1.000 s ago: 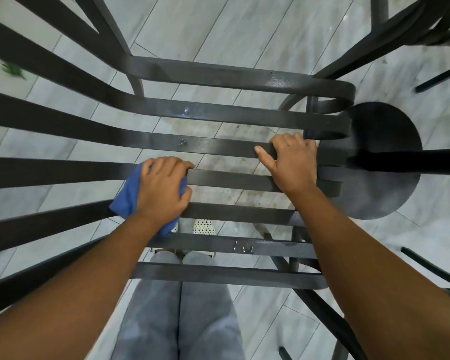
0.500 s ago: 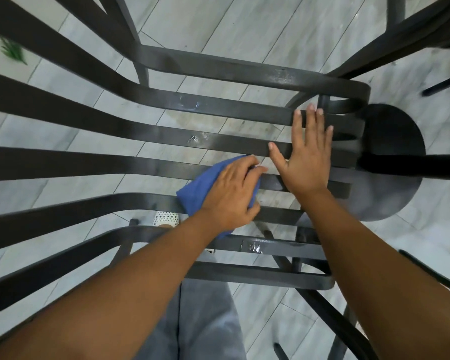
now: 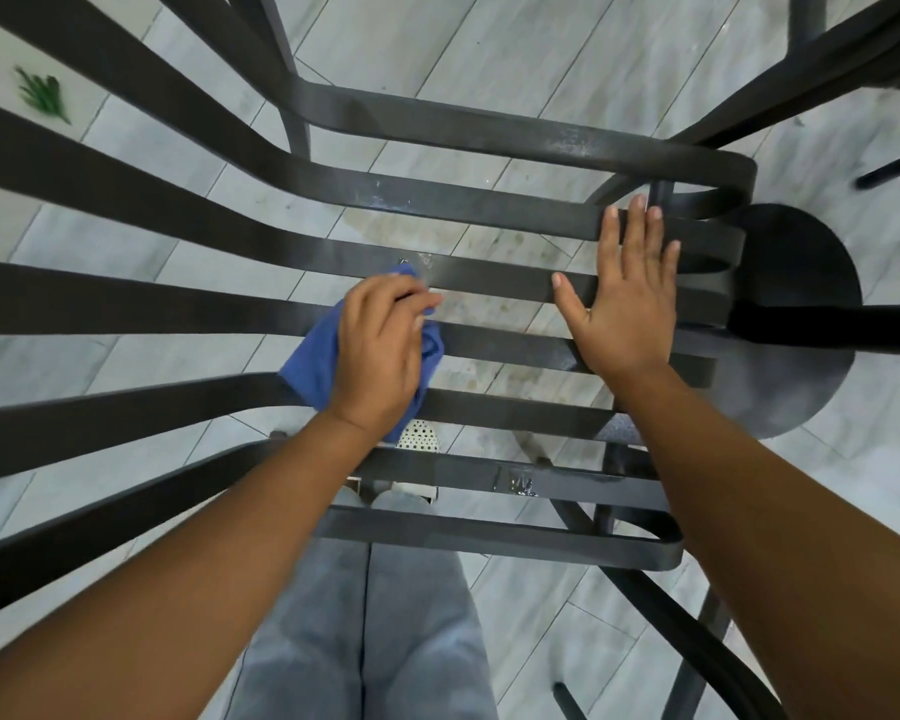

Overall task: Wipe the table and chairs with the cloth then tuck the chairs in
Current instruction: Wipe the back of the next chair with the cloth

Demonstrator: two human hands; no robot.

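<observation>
My left hand [image 3: 378, 350] grips the bunched blue cloth [image 3: 310, 363], fingers curled over it, pressing it onto the middle slats of the black metal chair [image 3: 489, 200]. My right hand [image 3: 627, 298] lies flat on the slats beside it, fingers straight and spread, holding nothing. Grey floor tiles [image 3: 489, 44] show between the slats. A green sprig [image 3: 42, 93] lies on the floor, far left.

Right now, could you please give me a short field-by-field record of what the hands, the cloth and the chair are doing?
left hand: left hand grips the blue cloth, pressing it on the seat slats
right hand: right hand lies flat, fingers straight, on the slats near the seat's front edge
chair: black slatted chair, seen from above
floor: pale tiled floor; a green sprig lies on it
other: dark round base beyond the seat
</observation>
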